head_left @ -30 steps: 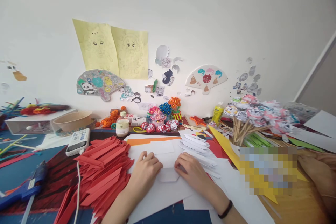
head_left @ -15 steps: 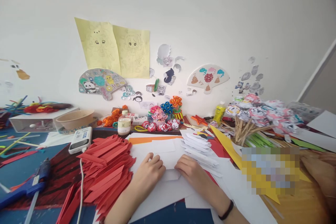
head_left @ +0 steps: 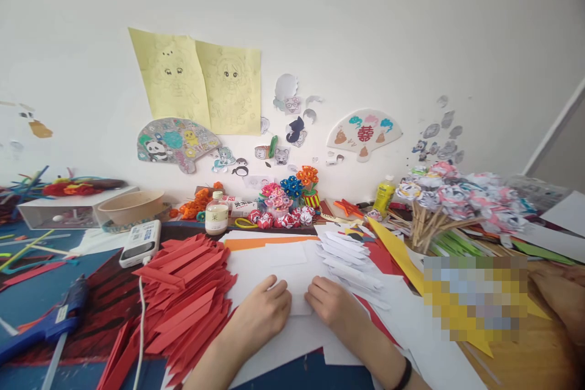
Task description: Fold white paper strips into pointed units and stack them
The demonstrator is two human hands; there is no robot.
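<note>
My left hand (head_left: 264, 312) and my right hand (head_left: 334, 306) lie close together on a small piece of white paper (head_left: 299, 301), pinching and pressing it flat against larger white sheets (head_left: 256, 268). The fingertips of both hands meet over the piece, and most of it is hidden under them. A pile of folded red paper strips (head_left: 187, 292) lies just left of my left hand. A stack of folded white strips (head_left: 350, 259) lies just beyond my right hand. My right wrist wears a dark band.
A blue glue gun (head_left: 50, 323) and a white power bank (head_left: 141, 242) with its cable lie at left. A small bottle (head_left: 216, 214), paper flowers (head_left: 283, 201) and a yellow glue bottle (head_left: 382, 195) line the wall. Flowers on sticks (head_left: 452, 201) stand at right. Another person's hand (head_left: 560, 292) rests at far right.
Both hands slid a little toward me and closer together, covering more of the small white piece. The view shifted slightly.
</note>
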